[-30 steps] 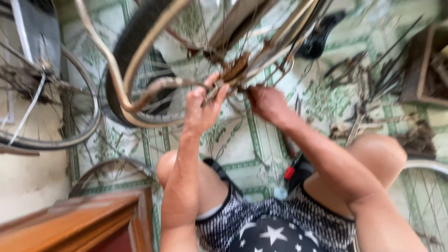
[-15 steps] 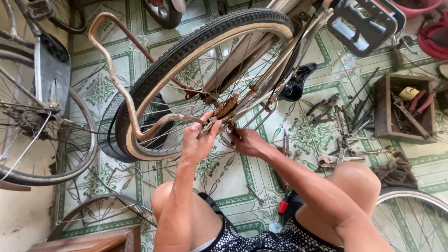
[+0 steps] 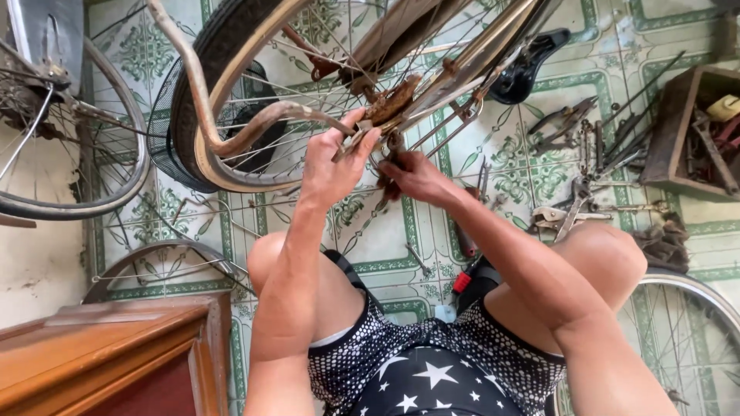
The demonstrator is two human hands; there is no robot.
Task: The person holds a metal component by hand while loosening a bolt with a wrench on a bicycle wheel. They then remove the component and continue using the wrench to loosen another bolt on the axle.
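At the wheel hub point(image 3: 389, 104), left hand point(image 3: 335, 166) fingers pinching its rusty bracket, right hand point(image 3: 412, 176) fingers curled just beneath.

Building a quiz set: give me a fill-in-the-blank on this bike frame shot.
1. Both hands, left hand and right hand, work at the rusty ____ of the bicycle wheel.
2. The wooden box holds ____.
3. The floor is covered in patterned ____.

Missing: hub; tools; tiles
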